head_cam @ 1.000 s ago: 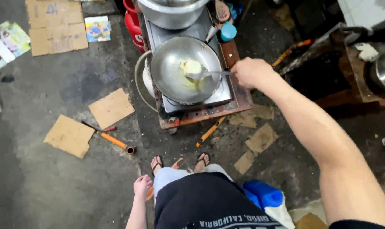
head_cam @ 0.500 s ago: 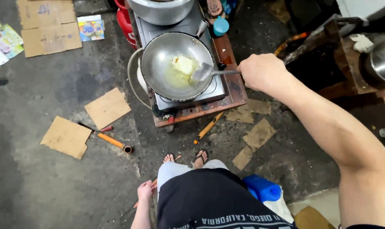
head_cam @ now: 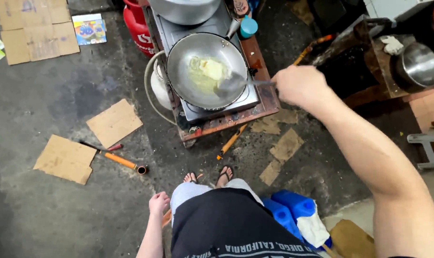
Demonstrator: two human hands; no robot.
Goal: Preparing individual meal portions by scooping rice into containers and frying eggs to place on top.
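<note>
The right hand [head_cam: 300,86] grips the spatula [head_cam: 236,84]; its long handle runs left into the wok [head_cam: 206,69], beside the yellow food [head_cam: 212,69]. The left hand [head_cam: 158,203] hangs loosely curled and empty, near.

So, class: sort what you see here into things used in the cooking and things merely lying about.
In use: right hand, spatula, wok, yellow food, stove.

Lying about: cardboard pieces, orange-handled tool, blue container, left hand hanging free.

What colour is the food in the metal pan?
Pale yellow, a lump in the pan, seen in the head view.
</note>
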